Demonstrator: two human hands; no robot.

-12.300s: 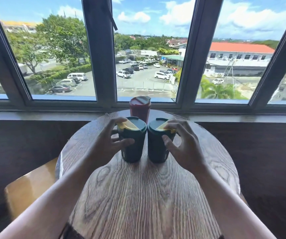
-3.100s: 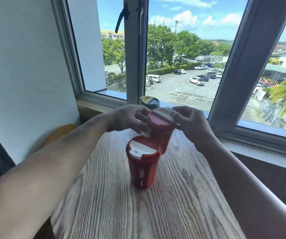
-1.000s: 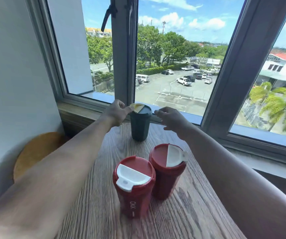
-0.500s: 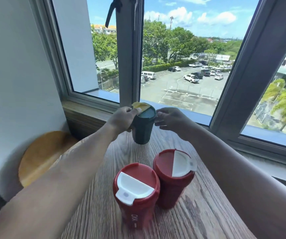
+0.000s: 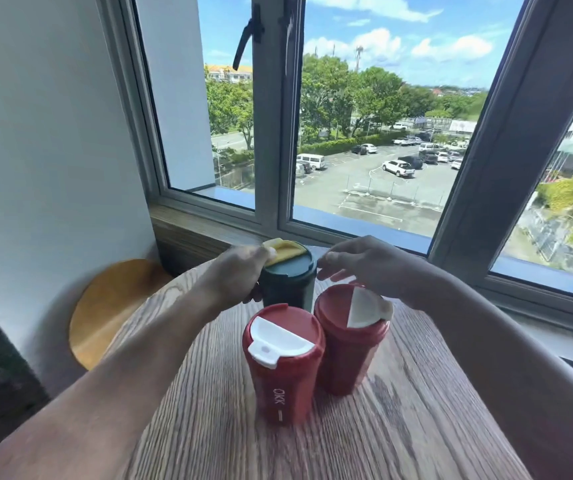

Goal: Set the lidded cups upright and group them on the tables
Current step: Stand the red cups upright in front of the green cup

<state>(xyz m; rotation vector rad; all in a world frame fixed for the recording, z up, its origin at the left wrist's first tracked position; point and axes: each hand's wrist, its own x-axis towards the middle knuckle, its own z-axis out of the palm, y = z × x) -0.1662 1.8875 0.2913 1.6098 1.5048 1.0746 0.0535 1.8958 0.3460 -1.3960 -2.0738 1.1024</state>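
Grained wood tabletop (image 5: 399,427) carries two tapered red cups (image 5: 283,362) touching, white-flapped lids up. Left hand (image 5: 235,277) wraps the upright, yellow-flapped dark green cup (image 5: 288,282) behind them; right hand (image 5: 364,268) hovers beside, fingers loosely spread.

arms: bare, no sleeves | wrists: no watch or jewellery visible

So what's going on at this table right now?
A person is grouping three lidded cups on a round wooden table by the window. The left hand grips the green cup, upright just behind the two red cups, which stand upright side by side. The right hand is open, hovering beside the green cup and above the farther red one, holding nothing. Whether the green cup's base is on the table can't be seen: the red cups hide it.
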